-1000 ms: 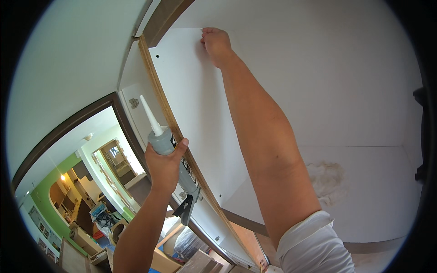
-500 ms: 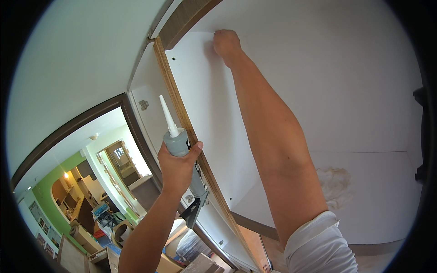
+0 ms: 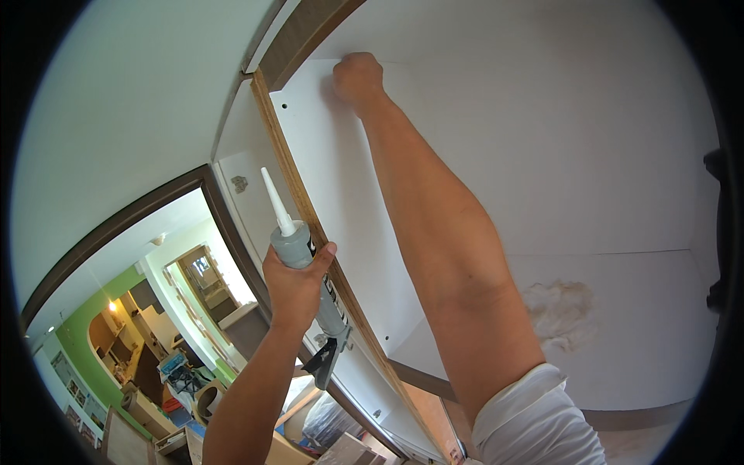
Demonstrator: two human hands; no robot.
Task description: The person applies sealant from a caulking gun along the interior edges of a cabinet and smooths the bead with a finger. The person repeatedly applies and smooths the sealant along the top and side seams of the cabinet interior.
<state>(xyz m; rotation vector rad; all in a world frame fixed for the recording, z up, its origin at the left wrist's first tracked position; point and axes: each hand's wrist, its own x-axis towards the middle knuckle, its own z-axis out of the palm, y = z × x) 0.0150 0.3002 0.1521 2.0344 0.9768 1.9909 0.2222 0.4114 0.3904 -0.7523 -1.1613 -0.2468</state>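
Observation:
A grey sealant cartridge [image 3: 292,245] with a long white nozzle [image 3: 276,201] points upward in a caulking gun [image 3: 327,358], with my left hand [image 3: 295,288] wrapped round the cartridge. The gun is close to the wooden front edge [image 3: 292,174] of a white cabinet. My right arm reaches up inside the cabinet. High in the corner, my right hand [image 3: 359,80] is curled closed against the seam where the white side panel [image 3: 329,170] meets the top. Its fingertips, and anything in them, are hidden.
A crumpled whitish cloth or wad [image 3: 564,314] lies inside the cabinet at the right. An open door with a metal hinge [image 3: 239,184] stands left of the edge. Beyond a dark-framed opening [image 3: 116,219] is a room with a green wall, boxes and clutter.
My right hand has slid left along the top seam, toward the cabinet's front edge. The left hand keeps its hold on the caulking gun, and the view has shifted slightly.

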